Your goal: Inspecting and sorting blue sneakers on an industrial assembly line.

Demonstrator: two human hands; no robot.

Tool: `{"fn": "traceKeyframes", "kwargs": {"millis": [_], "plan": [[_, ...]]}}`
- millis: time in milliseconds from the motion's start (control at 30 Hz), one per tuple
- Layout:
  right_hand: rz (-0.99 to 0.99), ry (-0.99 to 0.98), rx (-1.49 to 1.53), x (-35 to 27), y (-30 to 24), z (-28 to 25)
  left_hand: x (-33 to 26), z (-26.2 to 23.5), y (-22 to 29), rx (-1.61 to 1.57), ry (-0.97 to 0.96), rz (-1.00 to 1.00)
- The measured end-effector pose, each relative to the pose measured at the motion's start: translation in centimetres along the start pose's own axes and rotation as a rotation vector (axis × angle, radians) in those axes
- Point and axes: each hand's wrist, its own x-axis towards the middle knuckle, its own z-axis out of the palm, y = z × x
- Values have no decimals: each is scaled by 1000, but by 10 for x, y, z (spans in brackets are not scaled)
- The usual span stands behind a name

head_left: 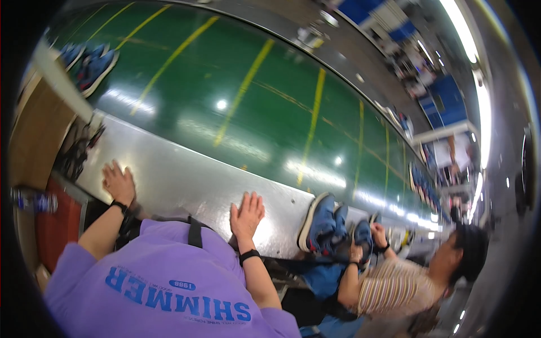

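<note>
My left hand (119,183) rests palm down on the bare metal ledge (186,174), its fingers spread and nothing in it. Farther right along the same ledge, my right hand (247,216) lies flat with fingers stretched out, also holding nothing. To the right of it stand blue shoes with pale soles (320,222), a short way from my fingers. Both hands stay on the near side of the green conveyor belt (225,96), apart from its surface.
A co-worker in a striped shirt (394,284) sits at my right, handling a dark blue shoe (362,235). More blue shoes (96,66) sit on the belt's far left. Dark cords (81,147) hang by the ledge's left end. A clear bottle (35,200) lies lower left.
</note>
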Motion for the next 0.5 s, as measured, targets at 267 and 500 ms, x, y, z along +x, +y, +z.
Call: {"fn": "traceKeyframes", "kwargs": {"millis": [267,500], "plan": [[8,24,-69,-7,6,-21,-4,-30,21,-150,-63,-38],[-11,-52,-89,-3,8,-24,-10,-38,16,-231,-87,-10]]}}
